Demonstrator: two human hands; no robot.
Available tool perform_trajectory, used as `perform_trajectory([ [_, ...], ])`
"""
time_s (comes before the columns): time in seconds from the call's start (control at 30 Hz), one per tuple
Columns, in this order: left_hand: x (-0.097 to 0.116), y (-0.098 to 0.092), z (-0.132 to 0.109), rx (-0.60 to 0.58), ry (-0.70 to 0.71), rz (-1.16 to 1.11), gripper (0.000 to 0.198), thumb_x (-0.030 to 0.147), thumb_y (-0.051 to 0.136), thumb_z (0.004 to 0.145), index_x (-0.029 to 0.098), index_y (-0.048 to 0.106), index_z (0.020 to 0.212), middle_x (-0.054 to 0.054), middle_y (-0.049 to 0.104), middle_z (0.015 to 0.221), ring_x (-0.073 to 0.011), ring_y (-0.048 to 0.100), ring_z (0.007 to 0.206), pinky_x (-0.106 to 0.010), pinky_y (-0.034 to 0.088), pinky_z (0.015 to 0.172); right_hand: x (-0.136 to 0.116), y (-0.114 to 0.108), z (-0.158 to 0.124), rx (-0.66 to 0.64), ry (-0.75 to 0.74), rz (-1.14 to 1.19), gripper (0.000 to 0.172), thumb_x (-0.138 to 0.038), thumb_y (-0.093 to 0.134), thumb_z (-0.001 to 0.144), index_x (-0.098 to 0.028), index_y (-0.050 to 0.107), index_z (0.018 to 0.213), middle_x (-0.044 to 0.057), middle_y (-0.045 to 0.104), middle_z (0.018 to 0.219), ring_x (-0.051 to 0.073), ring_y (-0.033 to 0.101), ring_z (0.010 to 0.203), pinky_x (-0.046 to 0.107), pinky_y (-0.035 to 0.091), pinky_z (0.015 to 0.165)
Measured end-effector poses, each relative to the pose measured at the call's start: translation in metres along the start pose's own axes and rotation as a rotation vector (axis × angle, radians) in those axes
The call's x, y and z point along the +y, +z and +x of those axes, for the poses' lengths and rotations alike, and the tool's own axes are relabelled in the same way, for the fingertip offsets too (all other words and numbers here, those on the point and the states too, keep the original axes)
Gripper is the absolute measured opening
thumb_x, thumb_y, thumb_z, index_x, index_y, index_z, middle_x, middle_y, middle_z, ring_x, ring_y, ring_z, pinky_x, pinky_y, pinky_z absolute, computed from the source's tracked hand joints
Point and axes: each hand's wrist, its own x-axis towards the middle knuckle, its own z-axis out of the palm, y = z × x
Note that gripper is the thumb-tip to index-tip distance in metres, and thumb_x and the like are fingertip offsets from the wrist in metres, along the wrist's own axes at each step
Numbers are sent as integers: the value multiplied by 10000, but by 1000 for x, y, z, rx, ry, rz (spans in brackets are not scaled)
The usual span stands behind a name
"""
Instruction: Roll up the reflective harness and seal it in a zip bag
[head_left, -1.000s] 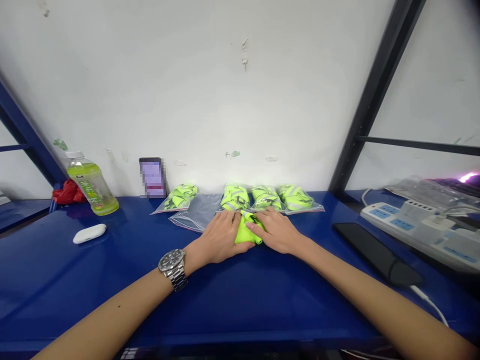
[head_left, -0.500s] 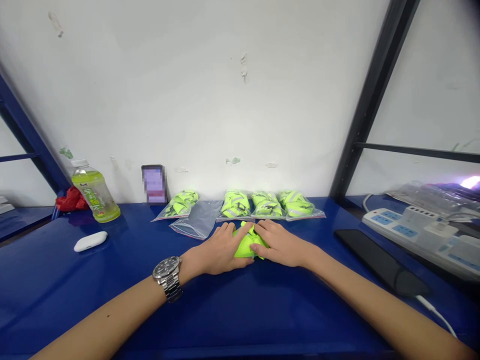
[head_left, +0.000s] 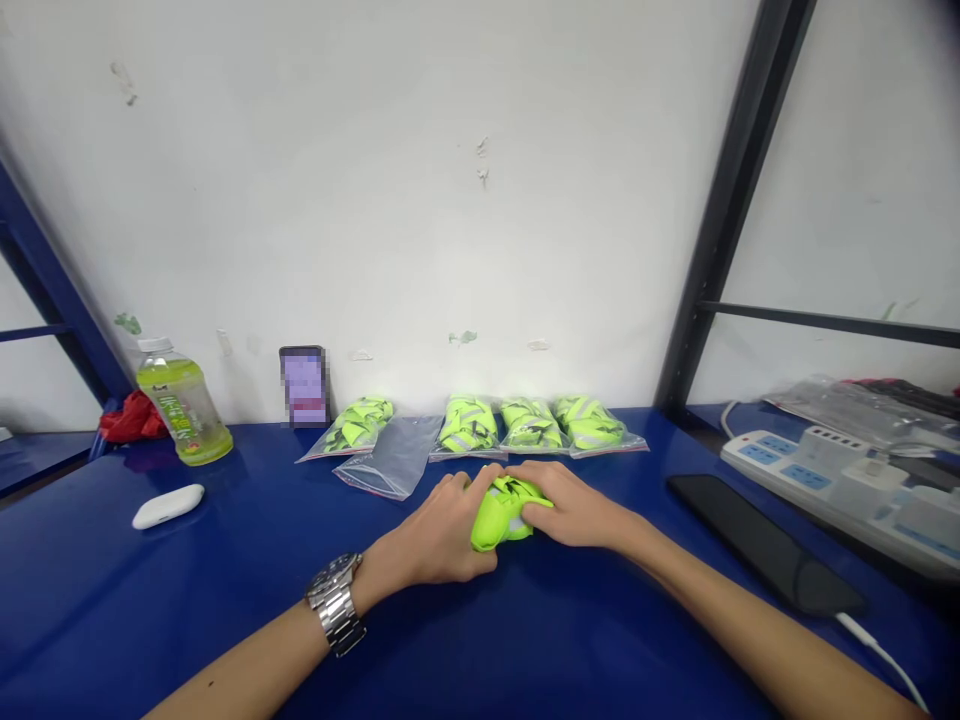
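Note:
Between my hands, just above or on the blue table, is a small rolled bundle of neon-yellow fabric with grey reflective strips, a reflective vest (head_left: 501, 515) by its look. My left hand (head_left: 444, 530), a steel watch on its wrist, curls round the bundle's left end. From the right, my right hand (head_left: 571, 505) grips it, thumb in front and fingers over the back. Behind them lies a flat clear zip bag (head_left: 397, 455). To its left is a bagged yellow bundle (head_left: 361, 424), and to its right are three more bagged bundles (head_left: 531, 424) in a row.
On the left stand a green drink bottle (head_left: 186, 408) and a white earbud case (head_left: 168, 506). A phone (head_left: 305, 385) leans on the wall. At right lie a black phone (head_left: 765, 540) with a white cable and a power strip (head_left: 817, 470). Blue table (head_left: 585, 640) beneath.
My hands have opened out slightly round the yellow bundle, so more of it shows, with a grey strip now visible. The whole view has tipped up a little.

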Motion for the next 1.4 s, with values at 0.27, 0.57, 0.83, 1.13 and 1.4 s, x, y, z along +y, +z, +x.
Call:
perform_trajectory([
  [0.27,7,-12,-2,293,97,-171,844,164,626,585,258,321,1366,-84,512,1275,-279,494,1146,-451,423,982,-12,14,13,477,87,771,405,-162,436,567,-168,740,833,-30,512,496,116,371,458,238,282,459],
  [0.57,40,-5,4,527,61,-387,731,139,615,582,252,430,1280,-52,580,1201,-244,574,1026,-418,478,914,-48,18,20,948,185,1305,398,-247,368,369,-173,698,579,81,648,577,240,578,567,319,416,507],
  [0.83,36,9,3,531,67,-342,740,179,639,633,257,373,1320,-60,546,1207,-230,558,1046,-394,471,928,-36,4,16,732,175,1177,377,-191,408,373,-153,722,579,40,625,530,199,518,525,281,352,484],
  [1.13,17,5,2,482,17,-224,721,196,638,650,250,388,1324,-83,545,1219,-262,541,1090,-443,450,960,-20,6,13,647,100,802,288,-227,529,619,-171,711,835,22,675,811,190,546,702,274,395,591],
  [1.4,24,10,-1,510,17,-133,747,200,637,624,230,394,1330,-103,536,1166,-288,517,1064,-477,456,930,-20,20,20,793,176,668,260,-423,560,799,-192,545,680,-24,519,609,145,466,590,259,372,551],
])
